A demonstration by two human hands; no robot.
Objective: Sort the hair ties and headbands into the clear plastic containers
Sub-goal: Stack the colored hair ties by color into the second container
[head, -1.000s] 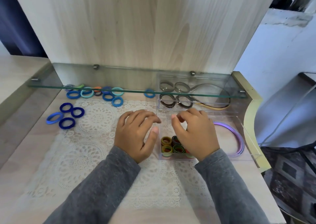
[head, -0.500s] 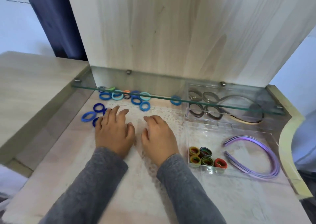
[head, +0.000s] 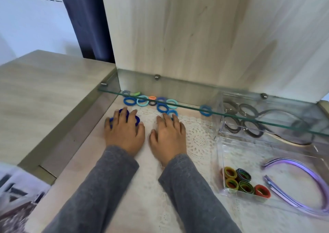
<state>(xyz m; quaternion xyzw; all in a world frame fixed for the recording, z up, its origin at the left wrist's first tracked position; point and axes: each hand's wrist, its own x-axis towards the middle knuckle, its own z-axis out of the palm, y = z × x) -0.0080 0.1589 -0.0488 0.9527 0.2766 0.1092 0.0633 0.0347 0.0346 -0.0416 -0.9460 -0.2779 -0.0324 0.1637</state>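
Overhead, glass shelf (head: pixel 187 93) overhangs far hair ties (head: pixel 142 101), rear container (head: pixel 220 124).

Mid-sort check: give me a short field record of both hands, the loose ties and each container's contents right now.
left hand: flat on the dark blue hair ties
right hand: flat on the lace mat, holding nothing
loose ties: blue and teal, under the glass shelf
near container: multicolour ties, purple headband
far container: grey ties, a dark headband
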